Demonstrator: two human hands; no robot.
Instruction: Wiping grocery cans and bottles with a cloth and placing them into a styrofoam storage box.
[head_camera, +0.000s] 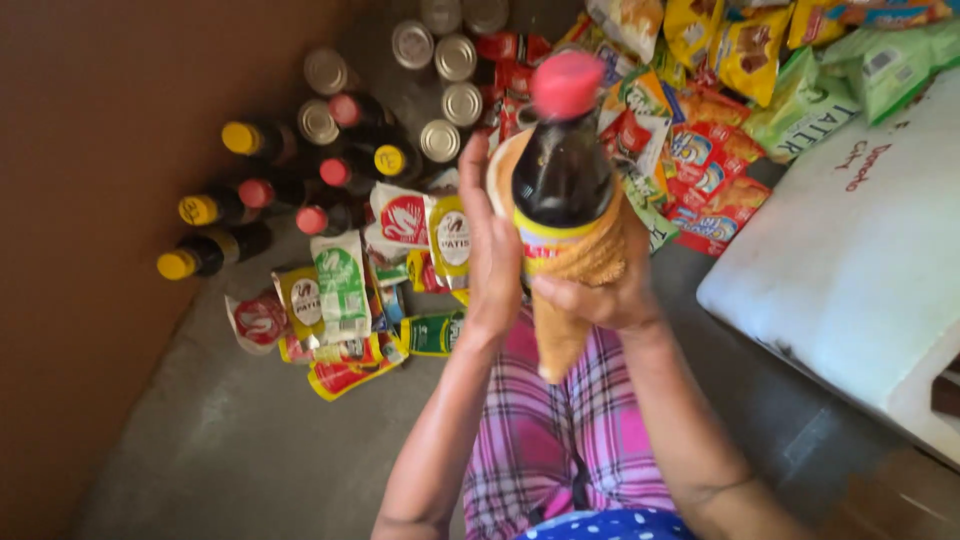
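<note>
Head view: a dark bottle (562, 165) with a pink cap is held upright above the lap, wrapped in an orange cloth (580, 280).

The left hand (492, 250) presses flat against its side, steadying it; the right hand (600, 295) clamps cloth and bottle from beneath. More bottles (270, 190), cans (440, 80) and snack packets (700, 150) cover the floor (230, 440).

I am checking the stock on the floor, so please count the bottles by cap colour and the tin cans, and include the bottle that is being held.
Yellow-capped bottles: 4
Red-capped bottles: 4
Pink-capped bottle, held in the right hand: 1
Tin cans: 8
Total: 17
</note>
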